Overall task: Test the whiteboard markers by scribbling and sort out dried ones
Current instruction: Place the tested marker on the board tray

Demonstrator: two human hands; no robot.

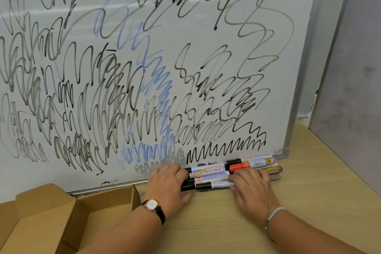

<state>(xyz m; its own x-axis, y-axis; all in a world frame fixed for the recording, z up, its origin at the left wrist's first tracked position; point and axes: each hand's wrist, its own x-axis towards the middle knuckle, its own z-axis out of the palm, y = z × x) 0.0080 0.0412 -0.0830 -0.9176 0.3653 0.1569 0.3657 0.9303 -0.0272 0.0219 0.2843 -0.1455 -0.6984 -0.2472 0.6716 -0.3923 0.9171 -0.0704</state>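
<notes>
Wooden table (309,202), scribbled whiteboard (195,33) standing on it. Whiteboard markers (208,172) lie bunched along the whiteboard's bottom edge. Your left hand (168,184) and right hand (252,186) rest on the bunch's two ends, fingers laid over it, nothing gripped. Open cardboard box (82,212) just below the whiteboard's bottom edge.

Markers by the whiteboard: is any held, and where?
No marker is plainly gripped. The left hand rests on the black cap ends of the white-barrelled markers; the right hand rests on their other ends.
</notes>
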